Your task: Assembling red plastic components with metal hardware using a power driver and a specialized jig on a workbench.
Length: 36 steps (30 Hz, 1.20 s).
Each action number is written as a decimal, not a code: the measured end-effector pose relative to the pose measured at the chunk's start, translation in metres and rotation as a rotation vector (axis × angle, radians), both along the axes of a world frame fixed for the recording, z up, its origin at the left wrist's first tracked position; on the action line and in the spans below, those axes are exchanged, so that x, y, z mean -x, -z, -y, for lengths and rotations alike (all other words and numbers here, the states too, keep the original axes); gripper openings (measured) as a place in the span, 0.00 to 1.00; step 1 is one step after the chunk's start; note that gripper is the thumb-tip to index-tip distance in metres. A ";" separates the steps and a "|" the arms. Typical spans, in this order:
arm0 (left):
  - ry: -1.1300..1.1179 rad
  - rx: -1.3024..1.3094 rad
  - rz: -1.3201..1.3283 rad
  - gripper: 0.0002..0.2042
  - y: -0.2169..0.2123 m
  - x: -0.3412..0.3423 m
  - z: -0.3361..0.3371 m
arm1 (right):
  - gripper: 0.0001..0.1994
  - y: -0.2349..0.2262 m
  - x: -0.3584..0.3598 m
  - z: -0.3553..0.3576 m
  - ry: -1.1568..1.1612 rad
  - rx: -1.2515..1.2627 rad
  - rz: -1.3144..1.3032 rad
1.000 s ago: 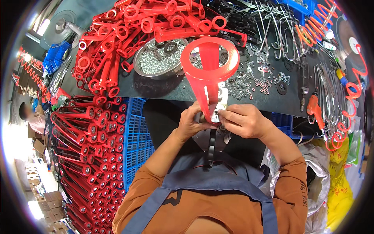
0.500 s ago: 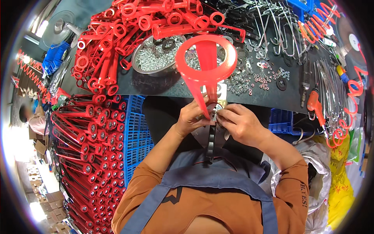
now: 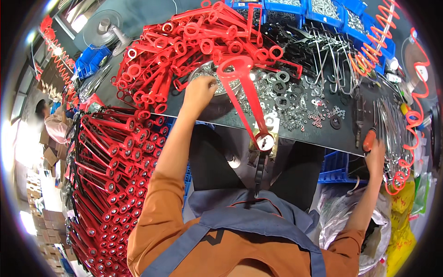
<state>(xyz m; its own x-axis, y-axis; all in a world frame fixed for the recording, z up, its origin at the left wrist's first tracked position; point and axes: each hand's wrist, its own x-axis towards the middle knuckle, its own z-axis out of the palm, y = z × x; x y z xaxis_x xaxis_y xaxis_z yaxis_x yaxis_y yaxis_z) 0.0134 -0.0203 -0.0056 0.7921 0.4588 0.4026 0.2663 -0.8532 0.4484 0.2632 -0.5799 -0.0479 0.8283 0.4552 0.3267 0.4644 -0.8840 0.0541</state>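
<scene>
Head view: red frame [image 3: 253, 99], glossy; wide flat ring uppermost, two straight arms narrowing to small end with pale disc [image 3: 265, 142]. Stands at front edge of bench [image 3: 217, 110], apart from both hands. Left hand [image 3: 200, 93] beside metal bowl [image 3: 197, 68], fingers curled; cannot tell if grip holds anything. Right hand's [image 3: 375, 159] grip closed around orange tool [image 3: 369, 138].

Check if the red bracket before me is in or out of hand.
Bracket out of hand: left hand near the bowl, right hand at the orange tool.
</scene>
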 end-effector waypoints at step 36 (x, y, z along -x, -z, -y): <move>0.341 2.525 0.659 0.10 0.043 0.103 0.142 | 0.22 -0.092 0.223 -0.156 -0.493 -1.117 -1.692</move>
<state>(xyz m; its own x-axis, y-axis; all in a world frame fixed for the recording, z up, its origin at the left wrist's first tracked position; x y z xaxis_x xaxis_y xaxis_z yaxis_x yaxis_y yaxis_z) -0.0896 -0.1626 -0.0484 0.9542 0.1726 -0.2444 -0.1615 0.9847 0.0648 0.0400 -0.4235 0.0440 0.4398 0.8708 -0.2196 -0.3727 -0.0455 -0.9268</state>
